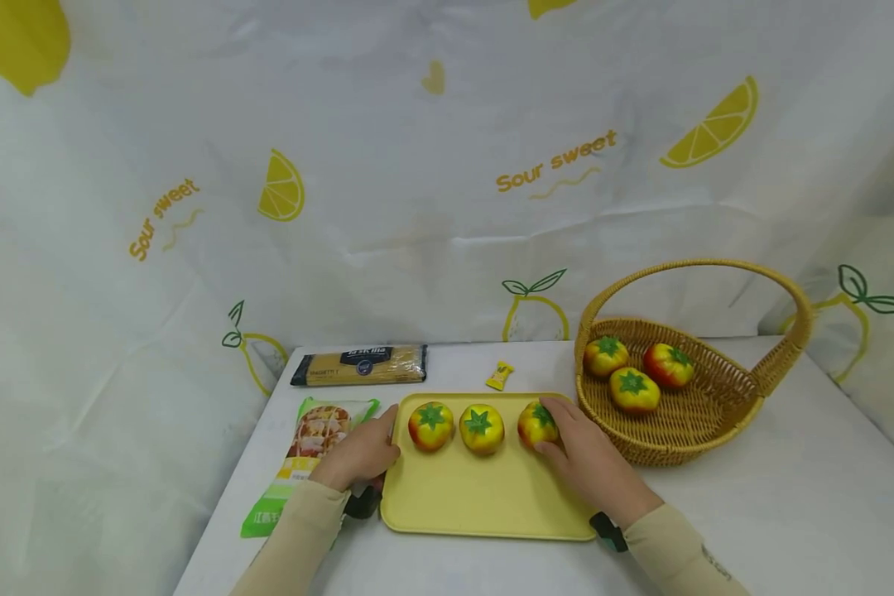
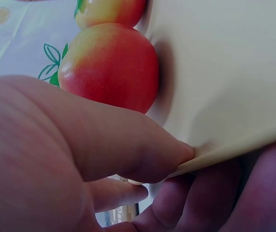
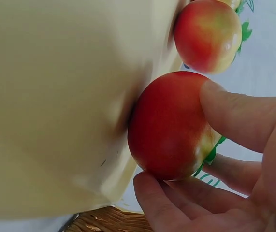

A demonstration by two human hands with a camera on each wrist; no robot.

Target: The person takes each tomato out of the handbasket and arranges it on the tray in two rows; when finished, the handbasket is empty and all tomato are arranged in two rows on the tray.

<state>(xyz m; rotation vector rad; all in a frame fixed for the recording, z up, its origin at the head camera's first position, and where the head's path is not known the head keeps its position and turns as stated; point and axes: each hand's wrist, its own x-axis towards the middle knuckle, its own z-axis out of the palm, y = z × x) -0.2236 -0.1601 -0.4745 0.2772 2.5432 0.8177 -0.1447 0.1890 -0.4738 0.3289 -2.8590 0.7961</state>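
Note:
A yellow tray [image 1: 492, 505] lies on the white table with a row of red-and-yellow tomatoes along its far side. My left hand [image 1: 359, 451] grips the tray's left rim, thumb on top and fingers underneath in the left wrist view. Beside it sits the left tomato [image 1: 430, 426]; the middle tomato [image 1: 482, 429] is just right of that one. My right hand [image 1: 592, 455] holds the right tomato [image 3: 169, 128] between thumb and fingers at the tray's far right corner. Its green leafy top is partly hidden by the hand in the head view.
A wicker basket [image 1: 715, 443] with a tall handle and 3 tomatoes stands right of the tray. Behind the tray lies a small yellow wrapped candy [image 1: 500, 376]. To the left are a spaghetti pack [image 1: 365, 367] and a green-edged food bag [image 1: 298, 463].

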